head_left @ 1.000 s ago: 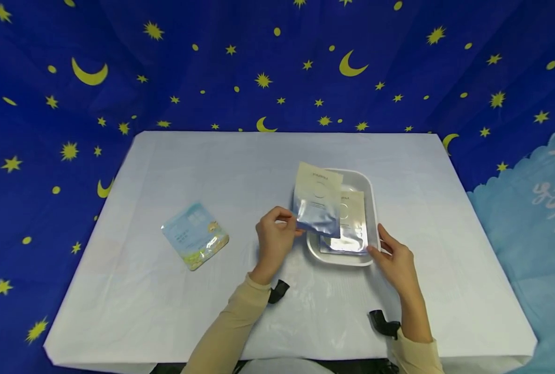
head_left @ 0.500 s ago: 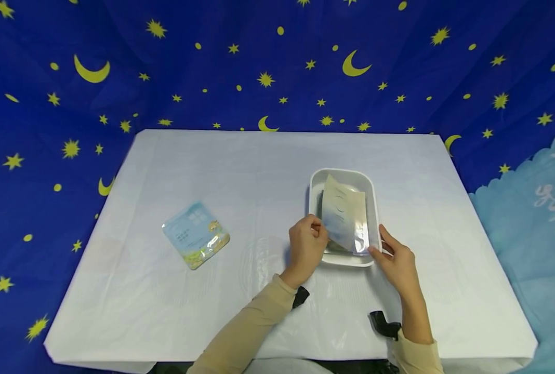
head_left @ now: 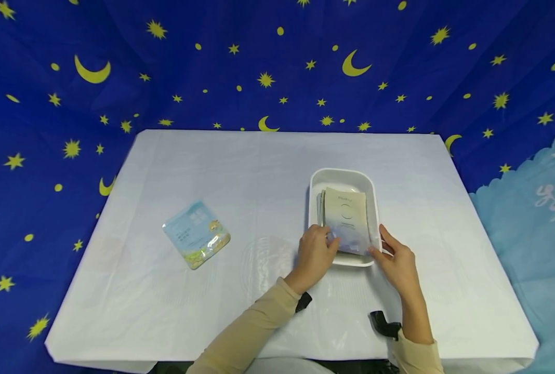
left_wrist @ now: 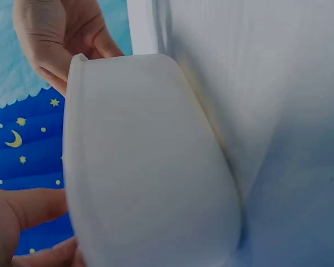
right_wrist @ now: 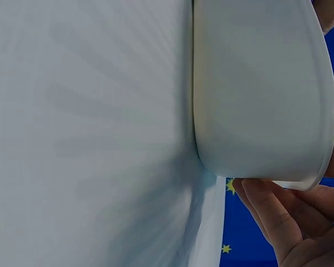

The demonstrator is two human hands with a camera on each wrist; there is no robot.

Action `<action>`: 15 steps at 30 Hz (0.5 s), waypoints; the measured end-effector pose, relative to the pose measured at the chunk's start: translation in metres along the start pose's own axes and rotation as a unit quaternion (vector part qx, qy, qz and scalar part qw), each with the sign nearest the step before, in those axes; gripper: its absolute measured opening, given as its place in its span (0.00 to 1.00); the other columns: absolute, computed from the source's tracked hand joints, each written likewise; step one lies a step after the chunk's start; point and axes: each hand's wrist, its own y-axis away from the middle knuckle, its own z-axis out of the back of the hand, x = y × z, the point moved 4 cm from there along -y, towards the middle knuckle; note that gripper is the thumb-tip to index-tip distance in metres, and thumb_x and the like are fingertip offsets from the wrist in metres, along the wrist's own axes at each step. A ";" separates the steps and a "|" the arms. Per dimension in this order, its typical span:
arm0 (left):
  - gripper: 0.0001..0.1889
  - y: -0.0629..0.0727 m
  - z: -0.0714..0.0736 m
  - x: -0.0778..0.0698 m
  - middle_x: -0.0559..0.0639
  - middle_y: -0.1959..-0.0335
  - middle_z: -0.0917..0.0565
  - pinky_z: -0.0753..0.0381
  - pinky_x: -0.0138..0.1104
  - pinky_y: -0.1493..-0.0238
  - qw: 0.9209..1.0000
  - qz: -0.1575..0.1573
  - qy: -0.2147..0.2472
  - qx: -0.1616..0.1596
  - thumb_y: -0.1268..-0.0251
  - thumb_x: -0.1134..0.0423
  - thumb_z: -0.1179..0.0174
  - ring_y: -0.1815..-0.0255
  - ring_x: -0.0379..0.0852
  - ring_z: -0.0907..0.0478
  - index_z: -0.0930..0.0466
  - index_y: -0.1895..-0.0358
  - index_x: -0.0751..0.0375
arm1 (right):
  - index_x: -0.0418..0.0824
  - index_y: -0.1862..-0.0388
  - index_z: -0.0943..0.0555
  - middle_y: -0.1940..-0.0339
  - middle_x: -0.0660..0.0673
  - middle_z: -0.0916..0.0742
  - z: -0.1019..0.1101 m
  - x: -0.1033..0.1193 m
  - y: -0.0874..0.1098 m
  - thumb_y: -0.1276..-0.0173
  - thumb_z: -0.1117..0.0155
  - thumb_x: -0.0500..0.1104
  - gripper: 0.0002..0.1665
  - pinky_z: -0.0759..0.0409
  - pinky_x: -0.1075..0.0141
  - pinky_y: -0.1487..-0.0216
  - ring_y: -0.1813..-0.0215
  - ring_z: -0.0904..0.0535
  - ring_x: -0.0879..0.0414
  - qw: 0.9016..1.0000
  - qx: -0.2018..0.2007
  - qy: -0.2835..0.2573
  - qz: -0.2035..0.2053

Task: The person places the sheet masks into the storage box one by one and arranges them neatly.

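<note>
A white plastic tray (head_left: 344, 177) stands on the table right of centre, holding a small stack of foil sachets (head_left: 346, 214) with cream tops and bluish lower ends. My left hand (head_left: 315, 253) reaches over the tray's near left rim. Its thumb and fingers stand apart at the lower left corner of the top sachet, which lies flat on the stack. My right hand (head_left: 398, 265) grips the tray's right rim near the front corner. Both wrist views show the tray's outer wall (left_wrist: 150, 156), which hides the sachets there; right-hand fingers (right_wrist: 273, 217) touch its outside.
A light blue sachet (head_left: 196, 235) with a yellow-green lower edge lies slanted on the white-covered table (head_left: 240, 171), left of the tray. Blue cloth (head_left: 240, 62) with yellow moons and stars hangs behind the table. Black wrist mounts (head_left: 384, 324) sit at both wrists.
My left hand has moved right with a sachet and laid it on the stack in the tray; its fingers have spread. The right hand has kept its grip on the rim.
</note>
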 end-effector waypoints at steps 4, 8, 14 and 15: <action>0.15 0.002 0.007 -0.004 0.55 0.58 0.15 0.16 0.36 0.61 0.998 -0.011 -0.058 0.013 0.40 0.56 0.32 0.60 0.50 0.16 0.13 0.56 0.63 | 0.28 0.29 0.37 0.33 0.26 0.27 0.000 0.000 0.000 0.36 0.35 0.29 0.38 0.29 0.91 0.59 0.40 0.23 0.31 1.000 0.002 0.002 -0.008; 0.16 0.003 0.020 -0.003 0.54 0.57 0.15 0.18 0.35 0.64 0.999 -0.009 -0.040 0.008 0.40 0.55 0.32 0.61 0.48 0.16 0.14 0.54 0.62 | 0.28 0.28 0.37 0.33 0.27 0.27 0.000 -0.001 0.000 0.35 0.35 0.30 0.38 0.29 0.92 0.59 0.39 0.23 0.31 1.000 0.003 0.008 -0.013; 0.19 0.002 0.053 0.006 0.58 0.59 0.15 0.24 0.32 0.70 0.999 0.012 0.040 -0.003 0.40 0.58 0.33 0.69 0.47 0.18 0.17 0.49 0.66 | 0.28 0.29 0.37 0.33 0.26 0.27 0.001 -0.001 0.000 0.36 0.35 0.30 0.37 0.29 0.92 0.58 0.40 0.23 0.31 1.000 0.003 0.005 -0.007; 0.19 0.002 0.059 0.008 0.58 0.58 0.15 0.24 0.32 0.70 0.999 0.017 0.047 -0.007 0.40 0.58 0.33 0.69 0.47 0.18 0.17 0.48 0.66 | 0.28 0.29 0.37 0.33 0.26 0.27 0.001 -0.001 0.000 0.36 0.35 0.30 0.38 0.29 0.92 0.58 0.40 0.23 0.31 1.000 0.003 0.005 -0.006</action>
